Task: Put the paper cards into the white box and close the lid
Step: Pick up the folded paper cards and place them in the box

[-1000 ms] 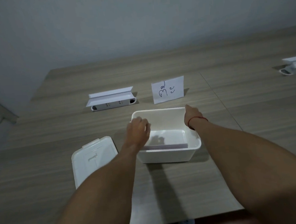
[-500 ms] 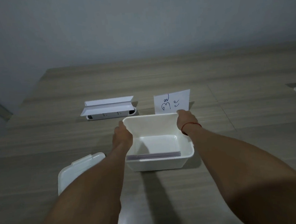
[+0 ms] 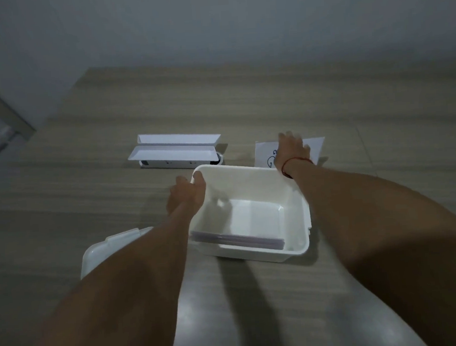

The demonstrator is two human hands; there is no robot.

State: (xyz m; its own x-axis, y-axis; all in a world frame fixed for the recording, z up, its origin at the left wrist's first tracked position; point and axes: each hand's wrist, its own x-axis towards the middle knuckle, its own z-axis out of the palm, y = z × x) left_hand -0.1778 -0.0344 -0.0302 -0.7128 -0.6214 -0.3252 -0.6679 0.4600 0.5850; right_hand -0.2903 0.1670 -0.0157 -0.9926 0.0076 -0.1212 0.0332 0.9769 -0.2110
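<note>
The white box [image 3: 238,168] stands open on the wooden table, and a flat stack of paper cards [image 3: 239,241] lies along its near wall. My left hand [image 3: 186,196] holds the box's far left corner, thumb on the rim. My right hand [image 3: 290,149], with a red string on its wrist, reaches past the far right corner. Its fingers are spread over a standing white paper card [image 3: 316,147] with blue writing, and they hide the card's left part. The white lid [image 3: 103,252] lies flat left of the box, partly under my left forearm.
A long white socket unit with raised flaps [image 3: 175,152] sits behind the box to the left. The table's left edge runs diagonally at upper left, with a grey wall behind it. A fitting [image 3: 0,140] shows on the wall at far left.
My right hand has left the box's far right corner and moved back onto the standing card. My left hand went from inside the box to its far left corner. The view has moved closer.
</note>
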